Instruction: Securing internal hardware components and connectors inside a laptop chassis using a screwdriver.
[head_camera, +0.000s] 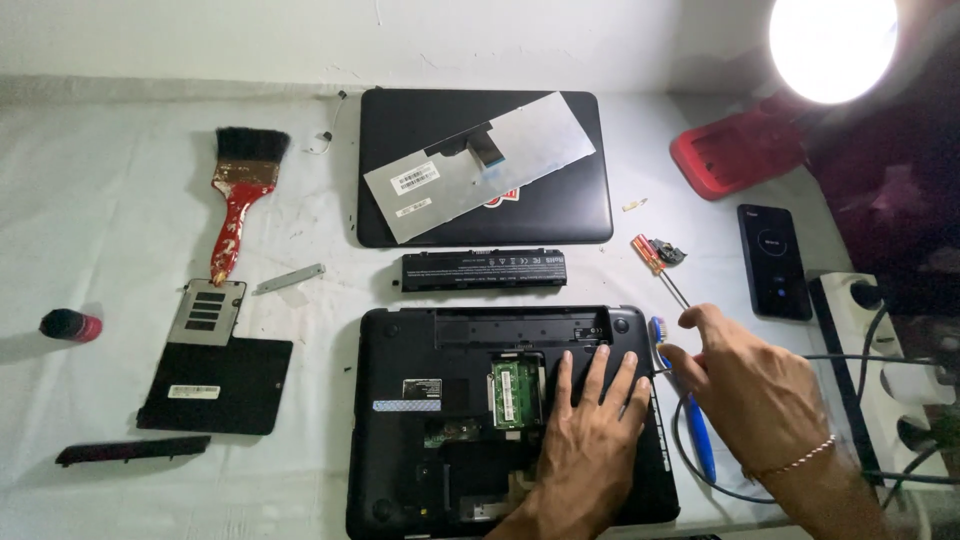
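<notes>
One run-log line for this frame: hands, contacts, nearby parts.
left hand: flat on opened laptop base | right hand: fingers at screwdriver | blue toothbrush beside base | battery out

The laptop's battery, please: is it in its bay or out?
Out: the battery lies on the table above the upturned laptop, whose bay is empty.

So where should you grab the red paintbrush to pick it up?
Take the paintbrush by its red handle, near the middle. It lies flat on the white table with its black bristles pointing away and its thin handle end pointing towards you. Coming from above, with fingers pinching the handle's two long sides, looks easiest. Nothing crowds it there, and the bristles stay unbent.
</notes>
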